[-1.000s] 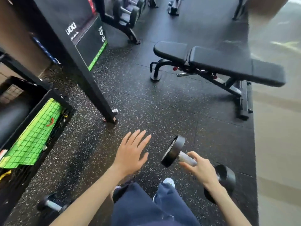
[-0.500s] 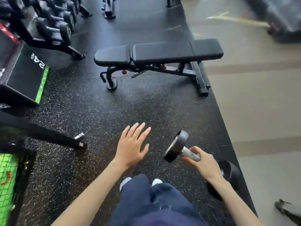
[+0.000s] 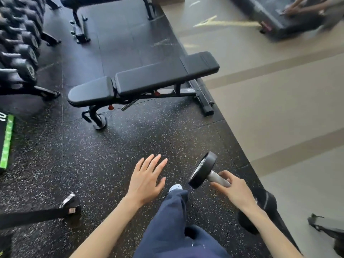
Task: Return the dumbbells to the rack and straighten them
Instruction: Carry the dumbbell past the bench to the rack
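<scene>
The right hand (image 3: 236, 190) is curled round the handle of a black dumbbell (image 3: 202, 170), carried above the rubber floor (image 3: 74, 155). The left hand (image 3: 147, 179) is held spread and free. The dumbbell rack (image 3: 44, 93) is seen far left, beside a weight bench (image 3: 149, 79).

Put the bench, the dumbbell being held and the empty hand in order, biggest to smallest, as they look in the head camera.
1. bench, biggest, though farthest away.
2. dumbbell, partly hidden by the right hand.
3. left hand, smallest, about as near as the dumbbell.
</scene>
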A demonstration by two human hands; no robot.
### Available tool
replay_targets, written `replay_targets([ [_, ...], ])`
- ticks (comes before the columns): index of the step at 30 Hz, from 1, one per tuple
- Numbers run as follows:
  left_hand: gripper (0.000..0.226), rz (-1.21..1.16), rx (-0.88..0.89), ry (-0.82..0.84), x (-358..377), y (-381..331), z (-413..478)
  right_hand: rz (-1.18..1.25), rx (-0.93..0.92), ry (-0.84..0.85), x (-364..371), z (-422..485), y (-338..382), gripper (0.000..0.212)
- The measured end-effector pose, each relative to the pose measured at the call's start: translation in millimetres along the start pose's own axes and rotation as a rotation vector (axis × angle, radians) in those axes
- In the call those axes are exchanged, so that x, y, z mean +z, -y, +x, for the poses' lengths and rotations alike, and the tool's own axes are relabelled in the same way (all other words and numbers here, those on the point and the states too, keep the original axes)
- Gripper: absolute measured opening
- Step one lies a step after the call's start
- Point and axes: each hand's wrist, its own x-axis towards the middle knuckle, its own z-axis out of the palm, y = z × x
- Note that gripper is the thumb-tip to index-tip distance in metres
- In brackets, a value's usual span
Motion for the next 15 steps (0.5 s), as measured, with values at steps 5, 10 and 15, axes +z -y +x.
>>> replay_targets([
  [5, 0.059, 0.003, 0.024, -0.036, -17, 10, 73, -0.062, 0.003, -0.06, -46, 47, 21, 0.034],
  [10, 0.06, -0.003, 0.059, -0.073, -29, 2, 133, -0.068, 0.033, -0.083, -82, 89, 25, 0.038],
  [15, 0.06, -0.01, 0.089, -0.061, -26, -21, 176, -0.054, 0.063, -0.049, -110, 124, 9, 0.044],
])
